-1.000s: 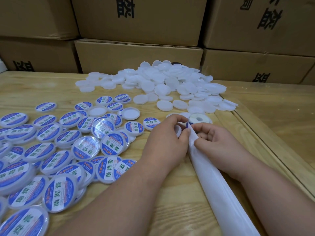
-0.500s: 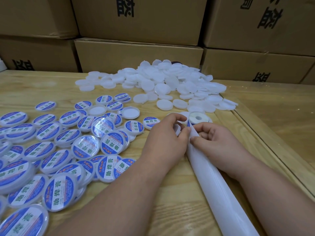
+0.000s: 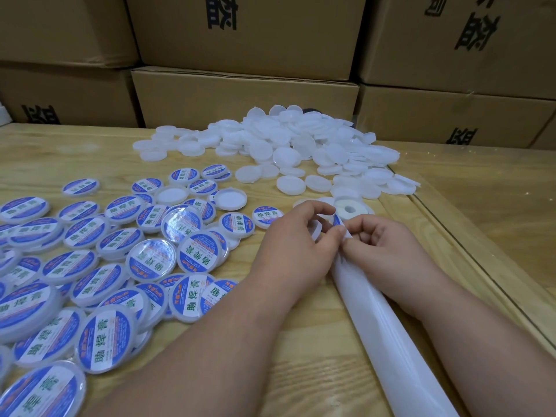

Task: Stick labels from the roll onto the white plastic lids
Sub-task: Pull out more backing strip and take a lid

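Two bare forearms enter from the lower edge of the view, one on each side. No sleeve, cuff, glove, watch, ring or bracelet is visible on either. The left hand [image 3: 296,245] and the right hand [image 3: 388,251] are uncovered to the fingertips. Fingernails appear short and unpainted. No markings, tape or dressings can be made out.

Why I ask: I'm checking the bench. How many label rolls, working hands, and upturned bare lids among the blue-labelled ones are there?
label roll: 1
hands, left hand and right hand: 2
upturned bare lids: 2
Total: 5
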The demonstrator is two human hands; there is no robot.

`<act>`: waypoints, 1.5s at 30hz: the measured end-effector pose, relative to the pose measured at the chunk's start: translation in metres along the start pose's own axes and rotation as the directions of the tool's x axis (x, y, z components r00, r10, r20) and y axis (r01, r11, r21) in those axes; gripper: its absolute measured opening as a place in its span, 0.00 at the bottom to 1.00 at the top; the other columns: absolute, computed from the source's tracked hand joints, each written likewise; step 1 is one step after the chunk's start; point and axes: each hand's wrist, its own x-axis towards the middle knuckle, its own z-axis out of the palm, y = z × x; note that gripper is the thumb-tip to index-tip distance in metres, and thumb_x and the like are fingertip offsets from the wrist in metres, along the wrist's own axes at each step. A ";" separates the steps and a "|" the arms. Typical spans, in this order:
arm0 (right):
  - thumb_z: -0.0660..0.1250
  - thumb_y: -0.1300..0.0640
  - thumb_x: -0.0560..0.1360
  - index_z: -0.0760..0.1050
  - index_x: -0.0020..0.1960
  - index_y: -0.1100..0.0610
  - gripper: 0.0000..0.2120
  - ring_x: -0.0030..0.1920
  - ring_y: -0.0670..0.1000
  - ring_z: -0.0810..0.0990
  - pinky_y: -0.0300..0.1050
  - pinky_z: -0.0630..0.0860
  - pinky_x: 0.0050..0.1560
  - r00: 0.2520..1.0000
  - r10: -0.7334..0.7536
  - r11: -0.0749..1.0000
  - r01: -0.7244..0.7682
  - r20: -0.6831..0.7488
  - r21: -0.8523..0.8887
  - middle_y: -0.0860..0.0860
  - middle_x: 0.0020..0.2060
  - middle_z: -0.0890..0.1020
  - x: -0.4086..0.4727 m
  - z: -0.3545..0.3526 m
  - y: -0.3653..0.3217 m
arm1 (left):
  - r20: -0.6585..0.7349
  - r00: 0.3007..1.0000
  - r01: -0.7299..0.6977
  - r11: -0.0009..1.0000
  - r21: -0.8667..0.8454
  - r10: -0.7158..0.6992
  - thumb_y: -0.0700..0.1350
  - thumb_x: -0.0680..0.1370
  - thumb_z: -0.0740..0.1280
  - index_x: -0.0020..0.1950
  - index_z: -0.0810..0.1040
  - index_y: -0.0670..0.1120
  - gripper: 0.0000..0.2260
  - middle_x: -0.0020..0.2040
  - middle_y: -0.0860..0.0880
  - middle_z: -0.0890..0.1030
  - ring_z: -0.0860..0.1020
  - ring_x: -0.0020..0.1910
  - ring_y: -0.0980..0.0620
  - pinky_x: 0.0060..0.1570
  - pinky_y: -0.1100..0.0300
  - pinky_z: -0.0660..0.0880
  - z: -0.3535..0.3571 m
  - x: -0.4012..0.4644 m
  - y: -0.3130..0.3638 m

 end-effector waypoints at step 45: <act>0.58 0.71 0.74 0.73 0.50 0.56 0.12 0.21 0.44 0.60 0.34 0.60 0.21 0.975 -0.030 0.999 0.035 -0.218 0.022 0.43 0.21 0.65 0.002 -0.005 -0.004 | -0.246 0.943 0.129 0.927 -0.352 -0.224 0.48 0.70 0.60 0.42 0.82 0.57 0.11 0.38 0.68 0.81 0.80 0.33 0.59 0.26 0.69 0.70 -0.010 0.004 0.009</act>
